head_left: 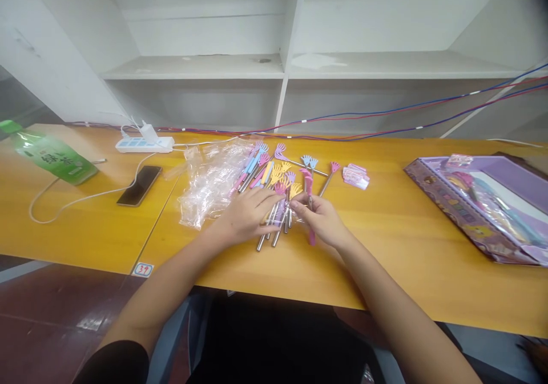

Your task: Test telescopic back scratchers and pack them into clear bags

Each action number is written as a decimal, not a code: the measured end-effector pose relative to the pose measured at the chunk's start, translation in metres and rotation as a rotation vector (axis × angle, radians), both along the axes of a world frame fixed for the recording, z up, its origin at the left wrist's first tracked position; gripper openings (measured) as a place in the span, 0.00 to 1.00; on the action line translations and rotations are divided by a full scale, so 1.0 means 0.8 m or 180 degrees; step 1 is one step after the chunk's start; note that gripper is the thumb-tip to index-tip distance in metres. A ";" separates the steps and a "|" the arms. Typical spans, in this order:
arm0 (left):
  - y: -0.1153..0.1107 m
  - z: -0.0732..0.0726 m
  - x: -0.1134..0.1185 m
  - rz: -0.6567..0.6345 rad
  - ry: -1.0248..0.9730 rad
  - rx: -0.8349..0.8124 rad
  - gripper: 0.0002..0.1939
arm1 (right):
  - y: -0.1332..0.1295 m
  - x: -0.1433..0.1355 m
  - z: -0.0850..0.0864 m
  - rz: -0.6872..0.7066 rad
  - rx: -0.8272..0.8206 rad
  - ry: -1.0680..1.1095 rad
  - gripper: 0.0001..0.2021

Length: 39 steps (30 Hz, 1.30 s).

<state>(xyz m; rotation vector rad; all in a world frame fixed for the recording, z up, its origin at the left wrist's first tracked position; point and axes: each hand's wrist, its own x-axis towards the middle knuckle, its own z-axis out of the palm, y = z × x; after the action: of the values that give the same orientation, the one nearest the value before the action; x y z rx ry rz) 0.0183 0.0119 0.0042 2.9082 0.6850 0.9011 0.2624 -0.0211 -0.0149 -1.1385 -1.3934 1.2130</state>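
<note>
A pile of small back scratchers (pixel 280 168) with hand-shaped heads in pink, yellow, blue and purple lies in front of me. Their metal rods point toward me. Over the pile's near left side is my left hand (pixel 248 215), its fingers stretched out and its thumb apart, touching or just above the rods. My right hand (pixel 323 221) is closed around a pink back scratcher (pixel 309 181), head upward, its pink handle showing below the fingers. The two hands' fingertips nearly meet. Clear plastic bags (pixel 209 178) lie beside the pile, and some clear film shows under the hands.
Small pink cards (pixel 355 176) lie right of the pile. A purple printed box (pixel 460 207) holding bagged items stands at far right. Leftward are a phone (pixel 140 185), a green bottle (pixel 55 154) and a power strip (pixel 143 144) with cables. White shelves (pixel 197 67) back the table.
</note>
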 end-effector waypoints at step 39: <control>0.005 -0.007 0.005 0.0223 0.0045 0.0603 0.16 | 0.006 -0.003 -0.008 -0.0489 0.0101 -0.0484 0.29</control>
<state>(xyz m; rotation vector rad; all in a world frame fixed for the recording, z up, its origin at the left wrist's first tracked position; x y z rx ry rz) 0.0221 0.0158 -0.0010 3.0754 0.7461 1.0061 0.2597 -0.0165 -0.0217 -1.3128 -1.4044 1.0097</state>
